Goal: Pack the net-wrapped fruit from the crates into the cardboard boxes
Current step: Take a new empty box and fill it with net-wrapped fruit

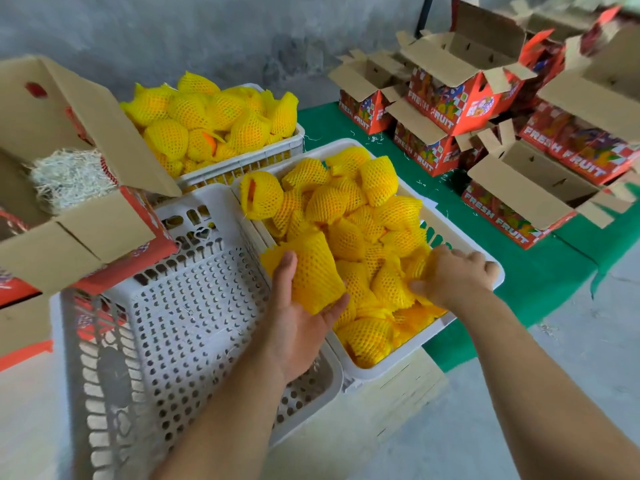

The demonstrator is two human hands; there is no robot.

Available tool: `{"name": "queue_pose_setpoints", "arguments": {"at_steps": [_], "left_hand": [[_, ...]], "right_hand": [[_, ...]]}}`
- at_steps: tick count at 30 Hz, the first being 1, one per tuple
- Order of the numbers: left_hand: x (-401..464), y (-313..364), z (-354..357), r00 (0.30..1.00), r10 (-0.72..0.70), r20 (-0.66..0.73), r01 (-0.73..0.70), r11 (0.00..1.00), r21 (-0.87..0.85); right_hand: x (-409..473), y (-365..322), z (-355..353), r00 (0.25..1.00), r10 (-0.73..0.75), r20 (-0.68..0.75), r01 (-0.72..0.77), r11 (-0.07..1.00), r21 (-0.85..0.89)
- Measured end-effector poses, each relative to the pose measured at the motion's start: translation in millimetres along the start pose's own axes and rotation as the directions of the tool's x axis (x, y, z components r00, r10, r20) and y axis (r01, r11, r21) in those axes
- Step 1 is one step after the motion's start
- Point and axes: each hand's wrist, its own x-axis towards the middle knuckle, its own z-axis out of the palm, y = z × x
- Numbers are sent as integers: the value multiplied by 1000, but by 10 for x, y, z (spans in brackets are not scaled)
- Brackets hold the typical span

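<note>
Two bare forearms enter from bottom edge, no sleeves visible up to frame border. Left hand (300, 317) and right hand (453, 271): no gloves, no rings, no watch or wristband seen. Nails short where visible. Rest of body out of view.

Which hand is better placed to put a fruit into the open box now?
Probably left. The left hand already holds a netted fruit and is nearer the open box; the right hand is grabbing in the crate.
</note>
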Motion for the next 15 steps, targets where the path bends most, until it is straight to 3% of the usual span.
{"name": "queue_pose_setpoints", "arguments": {"at_steps": [2,4,6,8,10,13,15], "left_hand": [[-57,-13,-33,999,-2,-39,3,1000,29],[-136,-9,-58,999,16,-33,-15,999,45],[-224,29,-67,1000,28,-14,-27,998,62],[-316,80,-106,999,43,26,-45,994,99],[-441,191,-212,996,86,8,-87,991,101],[-778,484,-558,980,194,-52,-187,977,106],[-1135,742,-902,965,241,-99,-228,965,129]], "right_hand": [[-192,-68,-92,999,-26,-20,32,909,416],[-488,-235,-194,996,-80,-36,78,618,782],[-811,-475,-264,994,-98,-40,70,328,942],[-1121,-785,-261,992,-121,-28,43,117,992],[-1414,-1127,-220,987,-150,-55,67,76,995],[-1860,-1617,-145,964,-203,-172,216,222,951],[-2243,-1985,-97,924,-322,-204,280,212,936]]}}
